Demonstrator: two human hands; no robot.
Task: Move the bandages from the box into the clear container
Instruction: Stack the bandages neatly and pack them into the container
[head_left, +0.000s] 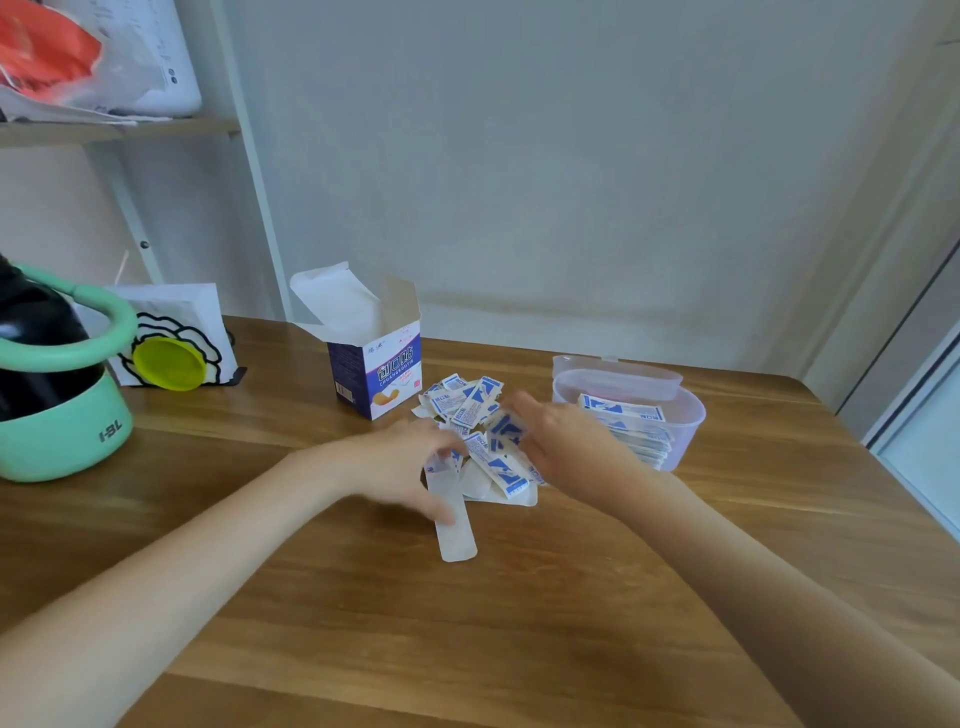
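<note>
Bandages (475, 415) lie heaped on the desk (519, 623) between both hands. The left hand (402, 460) pinches one wrapped strip; the right hand (563, 441), blurred, grips several. Right of the heap, the clear container (685, 431) holds a stack; left of it stands the opened box (376, 374).

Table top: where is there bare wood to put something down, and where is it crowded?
Free: the wide stretch of table nearest the camera between the two forearms, and the strip between the green pot and the box. Crowded: the middle, where both hands work the loose bandages beside the clear container.
</note>
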